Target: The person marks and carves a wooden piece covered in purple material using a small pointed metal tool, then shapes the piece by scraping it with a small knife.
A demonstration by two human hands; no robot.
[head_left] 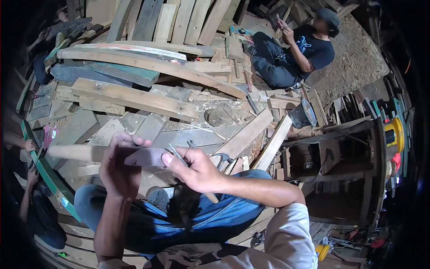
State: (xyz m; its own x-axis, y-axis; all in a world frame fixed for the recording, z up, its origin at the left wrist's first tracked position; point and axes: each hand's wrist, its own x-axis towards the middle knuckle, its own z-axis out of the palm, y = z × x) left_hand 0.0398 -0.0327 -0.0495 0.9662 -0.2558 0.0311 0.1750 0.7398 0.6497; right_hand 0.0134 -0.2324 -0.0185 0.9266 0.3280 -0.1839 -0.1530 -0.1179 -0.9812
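Observation:
A flat grey metal blade [144,157] is held level in front of my chest, with a small dark hole near its right end. My left hand [122,163], slightly blurred, wraps round its left part. Out to the left of that hand runs a long pale wooden piece [74,153], smeared by motion; whether it joins the blade I cannot tell. My right hand [192,169] pinches the blade's right end between thumb and fingers. A thin metal strip [178,155] sticks up from the same fingers. Close beyond the right hand lies a dark metal tool head [219,159].
Long timber planks [148,62] are stacked ahead. Another person [295,54] sits at the far right. At the left edge, another person's hand [30,145] is near a green-edged board [49,179]. A bucket [303,113] and a wooden frame [331,175] stand at the right.

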